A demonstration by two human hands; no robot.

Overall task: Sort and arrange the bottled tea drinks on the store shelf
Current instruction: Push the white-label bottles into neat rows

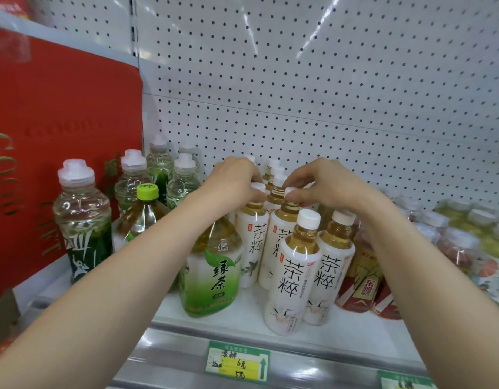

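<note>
Head view, both forearms reaching in. The left hand (234, 181) curls over the white cap of a tea bottle (252, 237); just beside it, the right hand (321, 183) pinches the cap of a second bottle (282, 234). Both stand mid-shelf (228, 313), behind two matching front bottles (296, 273). More white caps behind the hands are mostly hidden. The left forearm covers the green tea bottle's (214, 270) top. The right forearm hides part of the red bottles (363, 282). The far-right bottles (467, 242) are too blurred to read.
</note>
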